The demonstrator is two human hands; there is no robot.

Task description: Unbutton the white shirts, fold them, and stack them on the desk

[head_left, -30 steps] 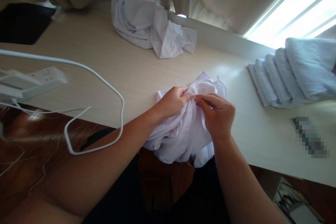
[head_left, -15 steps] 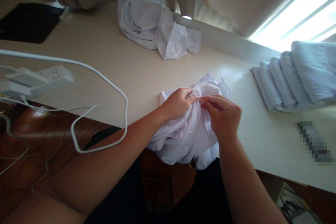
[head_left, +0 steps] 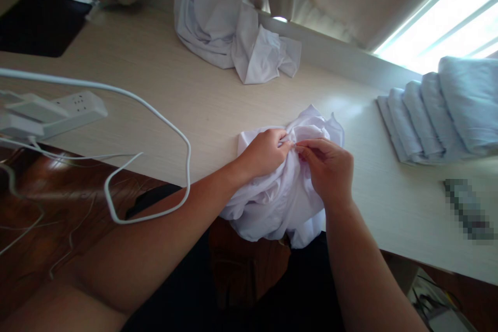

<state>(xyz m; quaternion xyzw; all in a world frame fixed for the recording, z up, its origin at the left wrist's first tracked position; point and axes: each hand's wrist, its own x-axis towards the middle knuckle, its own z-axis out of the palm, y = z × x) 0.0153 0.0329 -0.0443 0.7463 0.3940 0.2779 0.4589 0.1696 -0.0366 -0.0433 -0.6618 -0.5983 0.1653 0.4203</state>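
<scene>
A crumpled white shirt [head_left: 272, 202] lies bunched at the table's front edge, part of it hanging over toward my lap. My left hand [head_left: 268, 151] is closed on its fabric, thumb and fingers pinching a fold. Close beside it, my right hand [head_left: 329, 168] pinches the same spot with thumb and forefinger. The fingertips of both hands nearly meet. Whatever small part of the shirt sits between them is too small to make out. A collar-like corner [head_left: 311, 114] of the cloth sticks up behind the hands.
Another rumpled white garment [head_left: 218, 21] lies at the back by the curtain [head_left: 322, 5]. Folded white clothes [head_left: 436, 114] stand in a row at right, with a blurred dark object [head_left: 469, 210] nearer. At left are a power strip [head_left: 78, 109], a looping white cable [head_left: 155, 111] and a black mat [head_left: 42, 26].
Both hands keep their pinch on the shirt, and the right hand has shifted very slightly left. The whole view has moved a little.
</scene>
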